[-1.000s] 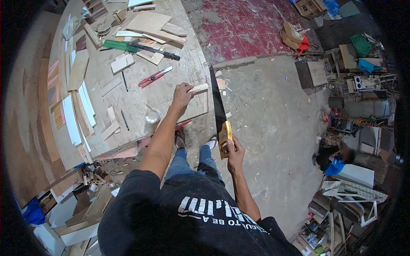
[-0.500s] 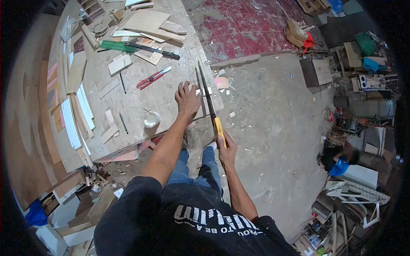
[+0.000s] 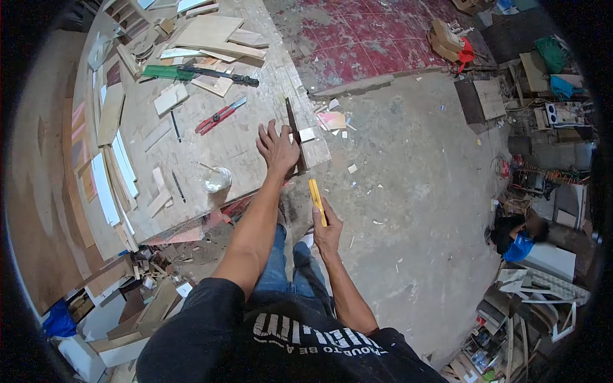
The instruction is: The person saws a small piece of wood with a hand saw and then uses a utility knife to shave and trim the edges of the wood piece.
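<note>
My right hand (image 3: 327, 231) is closed around the yellow handle of a handsaw (image 3: 317, 201), just off the table's edge. The saw's blade is hard to make out; a dark narrow line, either blade or shadow, runs beside my left hand. My left hand (image 3: 279, 150) presses down at the table corner, fingers bent and somewhat apart, thumb side against a small pale wood piece (image 3: 307, 134). Part of that piece is hidden under the hand. Left of it on the table lie a red-handled cutter (image 3: 219, 116) and a cup with a stick in it (image 3: 218, 180).
Wood boards (image 3: 207, 35), a green-and-black tool (image 3: 169, 73) and dark pencil-like sticks (image 3: 177, 186) lie on the wooden table (image 3: 236, 150). Scraps litter the concrete floor (image 3: 396, 185). A person (image 3: 518, 239) sits at the far right, among stacked frames and panels.
My right hand has drawn the saw back toward my body, its handle moving off the table corner. My left hand stays by the wood piece. The view has shifted slightly.
</note>
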A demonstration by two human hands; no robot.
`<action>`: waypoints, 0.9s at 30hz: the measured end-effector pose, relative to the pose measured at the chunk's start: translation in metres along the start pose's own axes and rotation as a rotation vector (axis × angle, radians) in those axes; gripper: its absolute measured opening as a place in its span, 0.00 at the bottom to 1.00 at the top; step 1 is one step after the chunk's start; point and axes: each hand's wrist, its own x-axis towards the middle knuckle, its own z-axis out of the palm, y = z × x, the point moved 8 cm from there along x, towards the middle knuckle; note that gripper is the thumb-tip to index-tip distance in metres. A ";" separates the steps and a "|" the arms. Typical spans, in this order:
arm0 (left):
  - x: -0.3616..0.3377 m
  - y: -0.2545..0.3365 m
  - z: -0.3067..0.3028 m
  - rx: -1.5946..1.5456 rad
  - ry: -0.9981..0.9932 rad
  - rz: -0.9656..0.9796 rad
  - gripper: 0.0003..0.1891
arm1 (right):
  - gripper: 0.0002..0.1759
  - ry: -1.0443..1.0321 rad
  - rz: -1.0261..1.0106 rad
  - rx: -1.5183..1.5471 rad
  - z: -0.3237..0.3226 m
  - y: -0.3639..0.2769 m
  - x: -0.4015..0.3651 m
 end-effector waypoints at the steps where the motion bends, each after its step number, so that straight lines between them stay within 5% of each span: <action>1: -0.002 0.001 0.003 -0.001 -0.031 -0.022 0.18 | 0.23 -0.005 0.020 0.013 -0.004 0.004 0.000; 27: -0.007 -0.003 0.027 -0.007 -0.076 -0.073 0.16 | 0.20 0.006 -0.122 0.039 -0.038 0.018 0.008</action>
